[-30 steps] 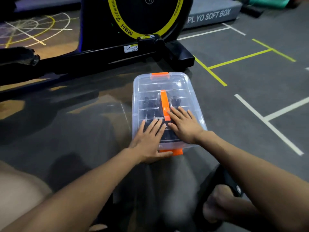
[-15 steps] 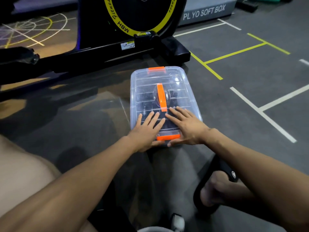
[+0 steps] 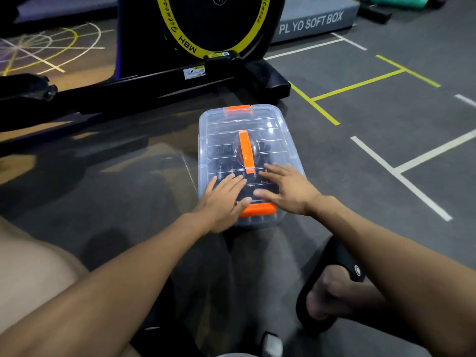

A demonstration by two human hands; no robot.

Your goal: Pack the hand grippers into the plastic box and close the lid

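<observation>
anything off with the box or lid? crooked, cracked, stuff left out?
Nothing stands out. The lid sits square on the plastic box, both orange latches at the ends are in place, and the dark hand grippers show inside. Left hand and right hand lie flat on the lid's near end.
</observation>
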